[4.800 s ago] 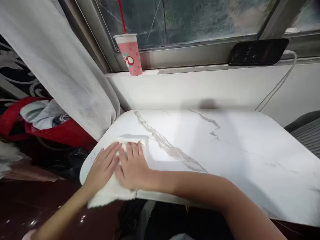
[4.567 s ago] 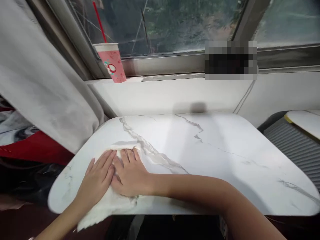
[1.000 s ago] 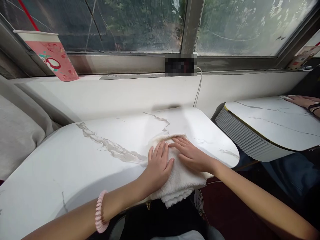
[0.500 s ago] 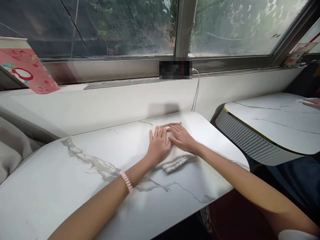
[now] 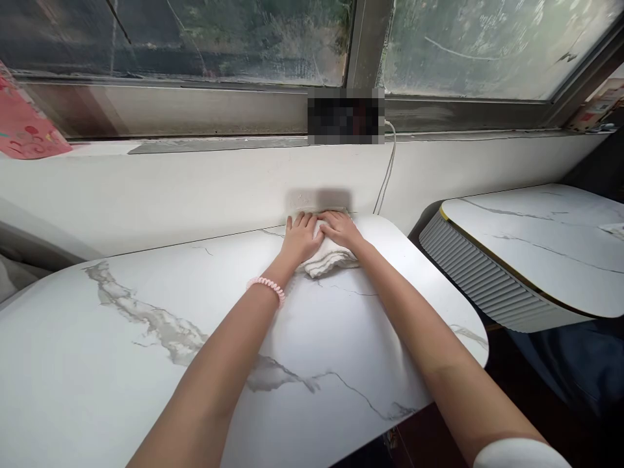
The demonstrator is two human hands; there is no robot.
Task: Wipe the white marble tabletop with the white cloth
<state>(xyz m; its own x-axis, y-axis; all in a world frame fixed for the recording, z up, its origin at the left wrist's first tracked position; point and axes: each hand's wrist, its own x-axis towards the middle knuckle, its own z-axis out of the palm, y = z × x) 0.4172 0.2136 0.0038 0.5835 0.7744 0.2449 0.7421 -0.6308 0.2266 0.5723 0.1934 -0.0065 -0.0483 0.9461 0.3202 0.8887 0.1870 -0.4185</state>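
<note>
A white folded cloth (image 5: 329, 259) lies on the white marble-patterned table (image 5: 312, 325), up at its far edge by the wall. My left hand (image 5: 301, 239) presses flat on the cloth's left part, fingers stretched toward the wall. Beside it, my right hand (image 5: 338, 229) rests flat on the cloth's right part, fingers pointing to the upper left. The thumbs nearly meet. A pink coiled band (image 5: 267, 286) circles my left wrist. Both palms are hidden against the cloth.
Behind the table runs a white wall (image 5: 205, 195) under a window. A blurred dark object (image 5: 346, 117) sits on the sill, with a white cable (image 5: 389, 172) hanging down. A pink patterned container (image 5: 26, 123) is at left. Another marble-patterned table (image 5: 541, 227) stands at right.
Both hands have pushed the cloth away from me, up to the table's wall edge. The view has tilted and shifted slightly. A hand on the other table has left the view.
</note>
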